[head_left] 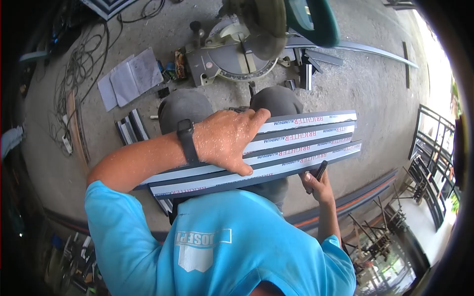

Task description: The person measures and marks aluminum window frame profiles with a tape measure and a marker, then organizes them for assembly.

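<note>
Four aluminum profiles [306, 148], their pale film printed "BRIGHTER ALUMINUM", lie side by side across the person's lap in the middle of the frame, slanting up slightly toward the right. The thighs, in gray trousers [276, 102], seem to serve as a low support, which would leave little weight for the hands to carry.

The left hand [219, 140], a black watch [185, 132] at its wrist, is spread over the bundle and grasps it: the thumb presses on the near side while the fingers reach the far edge. That wide grip probably keeps the lengths together and stops them sliding over one another. Their right ends stand out free of the hand, nearly but not quite even.

The right hand [320, 188] has its fingers closed on a slim black tool [322, 169], perhaps a marker, just beside the near edge of the bundle. It is held upright near its lower part, as suits a light tool; its exact kind is too small to tell.

A miter saw [227, 59] sits on the floor [375, 81] beyond the knees, at top center, within easy reach of someone seated. Short offcuts [307, 77] lie beside it, and paper sheets [136, 78] are spread at upper left.
</note>
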